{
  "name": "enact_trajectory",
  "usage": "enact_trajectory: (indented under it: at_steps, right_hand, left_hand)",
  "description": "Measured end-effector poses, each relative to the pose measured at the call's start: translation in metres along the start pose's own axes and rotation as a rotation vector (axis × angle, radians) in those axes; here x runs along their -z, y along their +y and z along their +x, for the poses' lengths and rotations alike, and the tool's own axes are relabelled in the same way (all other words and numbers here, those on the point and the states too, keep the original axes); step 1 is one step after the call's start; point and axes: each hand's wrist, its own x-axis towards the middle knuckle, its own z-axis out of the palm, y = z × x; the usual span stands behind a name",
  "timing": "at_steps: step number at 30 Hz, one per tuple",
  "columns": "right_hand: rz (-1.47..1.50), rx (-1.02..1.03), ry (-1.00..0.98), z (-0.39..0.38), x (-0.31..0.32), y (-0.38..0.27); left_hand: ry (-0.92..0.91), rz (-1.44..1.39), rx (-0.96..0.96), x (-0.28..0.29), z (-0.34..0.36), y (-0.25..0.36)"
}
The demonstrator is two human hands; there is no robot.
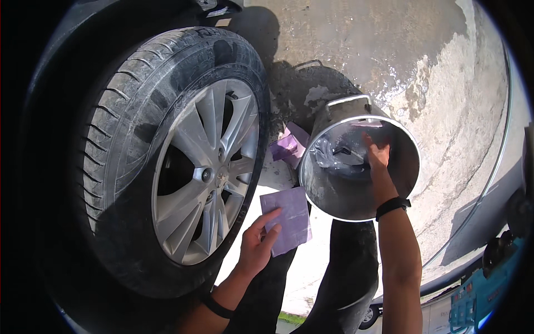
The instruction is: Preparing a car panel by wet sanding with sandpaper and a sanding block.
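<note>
1. At far left, a black rubber car tyre (119, 128) with deep tread fills the view, mounted on a silver multi-spoke alloy wheel (206, 172); dark bodywork (72, 33) of the wheel arch curves over it.

2. Just right of the wheel's lower edge, the person's left hand (256, 245), a black band (216, 306) at the wrist, lies with fingers spread flat on a square purple cloth (288, 220), pressing on its lower left corner rather than closing around it.

3. Above that cloth, a second, crumpled purple cloth (290, 146) lies on the ground between the tyre and the bucket, partly in shadow.

4. At centre right, a round silver metal bucket (334, 195) with a wire handle (347, 100) sits tilted toward the camera, its open mouth showing a dark, blurred object (339, 156) inside; what it is cannot be told.

5. The person's right hand (378, 156), a black band (392, 206) on the wrist, reaches down inside the bucket's mouth, fingers loosely extended near the far wall; whether it grips anything cannot be told.

6. Below, the person's dark trouser legs (345, 267) stand between the two forearms.

7. At right, sunlit grey concrete ground (445, 111), stained and patchy, stretches to the rim, with a blue object (478, 295) in the lower right corner.
</note>
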Motion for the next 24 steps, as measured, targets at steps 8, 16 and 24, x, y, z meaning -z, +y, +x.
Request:
enact_trajectory:
  at_steps: [8,16,24]
  right_hand:
    - [1.080,-0.261,-0.065,0.086,-0.029,-0.034]
    - [1.301,-0.285,-0.516,-0.101,0.070,-0.067]
    - [1.249,-0.186,-0.448,-0.193,0.149,-0.051]
  left_hand:
    - [-0.022,0.059,-0.056,-0.015,0.009,-0.006]
    - [0.017,0.040,-0.033,-0.019,-0.010,-0.006]
    - [-0.073,0.077,-0.109,-0.065,-0.009,0.006]
